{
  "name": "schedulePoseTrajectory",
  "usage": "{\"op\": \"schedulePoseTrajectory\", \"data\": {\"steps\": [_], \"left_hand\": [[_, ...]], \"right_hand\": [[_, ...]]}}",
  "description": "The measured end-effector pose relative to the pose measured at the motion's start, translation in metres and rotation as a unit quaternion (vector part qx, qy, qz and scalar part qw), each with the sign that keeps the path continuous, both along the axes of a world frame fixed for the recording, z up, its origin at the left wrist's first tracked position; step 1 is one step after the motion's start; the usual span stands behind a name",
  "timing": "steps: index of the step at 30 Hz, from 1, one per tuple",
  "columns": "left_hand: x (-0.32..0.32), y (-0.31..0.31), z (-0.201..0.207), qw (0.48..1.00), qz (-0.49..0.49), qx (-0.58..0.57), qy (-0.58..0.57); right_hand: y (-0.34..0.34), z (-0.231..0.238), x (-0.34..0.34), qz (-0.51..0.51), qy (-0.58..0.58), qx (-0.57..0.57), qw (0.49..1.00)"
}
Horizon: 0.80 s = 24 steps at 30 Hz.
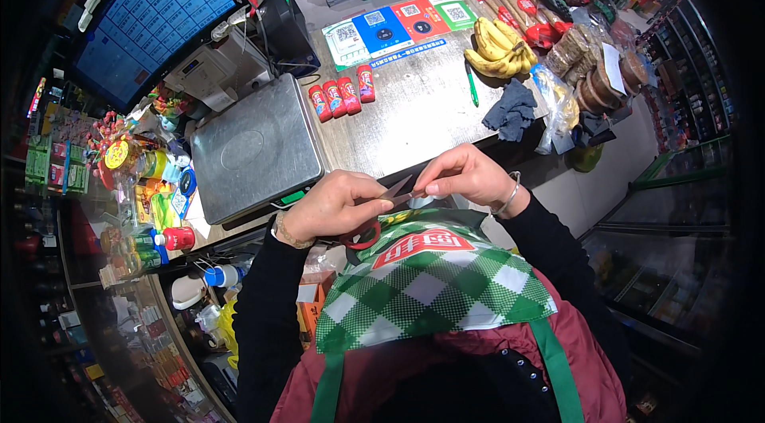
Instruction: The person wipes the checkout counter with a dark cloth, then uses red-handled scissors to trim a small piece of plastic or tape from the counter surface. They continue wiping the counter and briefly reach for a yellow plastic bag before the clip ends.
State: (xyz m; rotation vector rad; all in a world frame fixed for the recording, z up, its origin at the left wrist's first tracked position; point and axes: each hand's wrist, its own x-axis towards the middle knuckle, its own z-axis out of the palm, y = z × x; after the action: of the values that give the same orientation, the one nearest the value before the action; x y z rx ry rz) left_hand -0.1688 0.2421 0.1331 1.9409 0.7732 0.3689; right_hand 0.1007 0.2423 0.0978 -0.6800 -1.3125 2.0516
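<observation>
My left hand [339,204] is closed around a pair of scissors [365,241], whose red handle loop shows below the palm. Its metal blades point right, toward my other hand. My right hand [468,178] has thumb and forefinger pinched together at the blade tips; what lies between them is too small to make out. Both hands are held in front of the counter's near edge, above my green-and-white checked apron [426,289]. Beyond them is the wooden counter [398,120], with several small red bottles [348,96] standing in a group.
A flat metal scale [251,144] sits left, below a monitor [155,13]. Payment code cards [382,33] line the counter's back. Bananas [498,50], a green pen [472,84] and a dark cloth [511,111] lie right. Bagged goods [578,52] are piled farther right.
</observation>
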Motion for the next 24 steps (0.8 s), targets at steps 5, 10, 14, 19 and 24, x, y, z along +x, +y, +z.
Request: {"op": "schedulePoseTrajectory", "data": {"steps": [5,10,14,19,24], "left_hand": [[0.0,-0.002,-0.003,1.0,0.008,0.0,-0.007],[0.001,-0.005,-0.005,0.999,0.019,0.038,-0.004],[0.002,-0.007,-0.005,0.996,0.025,0.086,0.006],[0.005,-0.008,-0.006,0.99,0.031,0.136,0.0],[0.007,-0.01,-0.009,0.982,0.027,0.185,-0.006]], "right_hand": [[0.001,-0.005,-0.001,0.006,0.024,-0.021,0.999],[0.003,-0.008,0.0,0.015,0.027,-0.034,0.999],[0.004,-0.011,0.0,0.018,0.041,-0.063,0.997],[0.004,-0.015,0.0,0.02,0.037,-0.089,0.995],[0.003,-0.019,-0.001,0.016,0.056,-0.123,0.991]]}}
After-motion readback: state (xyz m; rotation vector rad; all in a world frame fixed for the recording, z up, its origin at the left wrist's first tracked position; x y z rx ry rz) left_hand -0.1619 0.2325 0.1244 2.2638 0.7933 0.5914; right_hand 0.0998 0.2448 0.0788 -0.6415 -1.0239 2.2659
